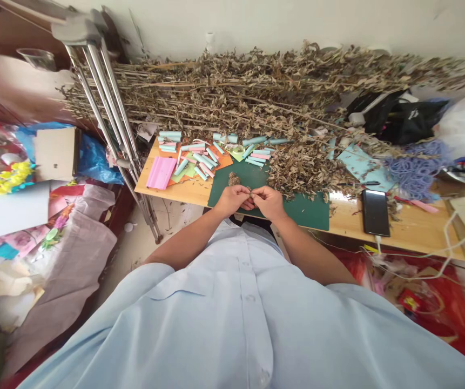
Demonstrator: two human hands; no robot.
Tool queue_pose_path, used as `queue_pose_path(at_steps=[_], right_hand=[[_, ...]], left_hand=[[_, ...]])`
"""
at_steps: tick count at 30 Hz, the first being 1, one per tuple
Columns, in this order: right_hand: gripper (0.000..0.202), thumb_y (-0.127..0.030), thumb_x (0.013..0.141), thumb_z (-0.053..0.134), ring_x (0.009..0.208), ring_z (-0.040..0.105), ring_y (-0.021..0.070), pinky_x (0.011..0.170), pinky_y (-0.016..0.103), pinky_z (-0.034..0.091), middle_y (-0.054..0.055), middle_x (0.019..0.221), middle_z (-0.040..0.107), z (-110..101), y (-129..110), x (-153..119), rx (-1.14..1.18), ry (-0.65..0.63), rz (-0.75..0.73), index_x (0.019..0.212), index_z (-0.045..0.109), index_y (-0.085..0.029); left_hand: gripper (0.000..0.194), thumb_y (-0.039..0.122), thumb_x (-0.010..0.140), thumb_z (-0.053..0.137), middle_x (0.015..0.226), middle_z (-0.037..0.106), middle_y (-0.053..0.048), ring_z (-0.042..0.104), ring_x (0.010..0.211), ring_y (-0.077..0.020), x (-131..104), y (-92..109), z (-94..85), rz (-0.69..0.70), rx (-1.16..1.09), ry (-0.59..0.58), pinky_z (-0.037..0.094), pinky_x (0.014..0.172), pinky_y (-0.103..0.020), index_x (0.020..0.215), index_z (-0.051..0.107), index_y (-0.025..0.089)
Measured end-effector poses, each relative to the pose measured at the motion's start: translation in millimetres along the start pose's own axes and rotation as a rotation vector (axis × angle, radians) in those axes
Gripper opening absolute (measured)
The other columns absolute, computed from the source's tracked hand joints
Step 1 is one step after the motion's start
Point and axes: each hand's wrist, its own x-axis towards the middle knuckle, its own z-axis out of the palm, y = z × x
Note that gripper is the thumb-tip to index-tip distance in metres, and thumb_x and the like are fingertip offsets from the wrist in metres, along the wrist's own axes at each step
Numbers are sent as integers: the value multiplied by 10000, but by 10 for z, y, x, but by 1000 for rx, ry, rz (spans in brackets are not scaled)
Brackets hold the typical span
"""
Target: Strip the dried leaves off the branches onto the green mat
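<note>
My left hand (pixel 233 200) and my right hand (pixel 268 202) meet at the front edge of a green mat (pixel 309 212). Their fingertips pinch together around a small bit of something, too small to make out. Just behind my left hand lies a small clump of crushed dried leaves (pixel 233 179). A heap of dried leaves (pixel 309 167) covers the mat's back right part, beyond my right hand. Blue and pink paper rolls (pixel 206 161) lie behind and to the left, near a stack of pink paper (pixel 161 172).
Long dried leafy stalks (pixel 216 97) line the wall. A black phone (pixel 375 212) with a white cable lies at the right, near purple cord (pixel 418 170). Metal crutches (pixel 108 102) lean at the table's left end. Bags and papers fill the far left.
</note>
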Motion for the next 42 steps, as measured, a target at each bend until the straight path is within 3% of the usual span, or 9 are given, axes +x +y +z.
queue_pose_path(at_steps=[11, 20, 25, 30, 35, 38, 42], right_hand=[[159, -339, 751, 715, 453, 556, 115, 470, 244, 454, -27, 540, 633, -88, -51, 48, 137, -121, 81, 786, 695, -186], [155, -341, 761, 720, 440, 532, 105, 469, 234, 432, -41, 514, 612, -61, -2, 56, 222, -24, 95, 793, 685, -193], [191, -374, 776, 728, 465, 551, 112, 489, 240, 463, -37, 540, 622, -29, -21, 51, 207, 24, 93, 837, 699, -195], [231, -414, 807, 701, 496, 581, 129, 526, 265, 512, -27, 560, 636, -26, -68, 21, 152, -21, 69, 884, 721, -197], [329, -468, 798, 710, 611, 665, 169, 632, 330, 593, 21, 725, 734, -17, -92, -22, 79, -45, 8, 989, 748, -204], [347, -491, 755, 753, 656, 689, 187, 666, 351, 611, 50, 810, 765, -5, -119, -33, 27, -15, -11, 942, 756, -199], [323, -492, 744, 752, 618, 677, 184, 624, 341, 602, 51, 771, 757, -6, -137, -20, 32, -6, 24, 861, 748, -191]], left_hand=[[251, 236, 775, 751, 731, 737, -108, 748, 649, -225, -8, 37, -79, -23, -69, -91, 610, 589, -303, 927, 602, 104], [275, 242, 781, 764, 777, 749, -124, 753, 674, -221, -23, 45, -103, -12, -162, -88, 613, 624, -306, 951, 600, 102], [347, 293, 739, 829, 775, 741, -99, 743, 674, -191, -26, 23, -81, 8, -149, -62, 618, 664, -310, 946, 639, 90], [348, 316, 716, 847, 709, 704, -46, 715, 635, -154, -13, -19, -57, 89, -129, 23, 601, 637, -276, 900, 653, 94], [363, 303, 717, 840, 695, 698, -38, 712, 618, -166, -7, -38, -43, 122, -172, 57, 597, 624, -291, 931, 624, 105], [369, 294, 718, 836, 695, 702, -41, 714, 626, -168, 2, -58, -48, 119, -167, 48, 601, 654, -306, 947, 612, 110], [328, 295, 743, 804, 692, 694, -41, 699, 614, -155, 18, -80, -46, 107, -146, 23, 595, 659, -310, 941, 621, 107]])
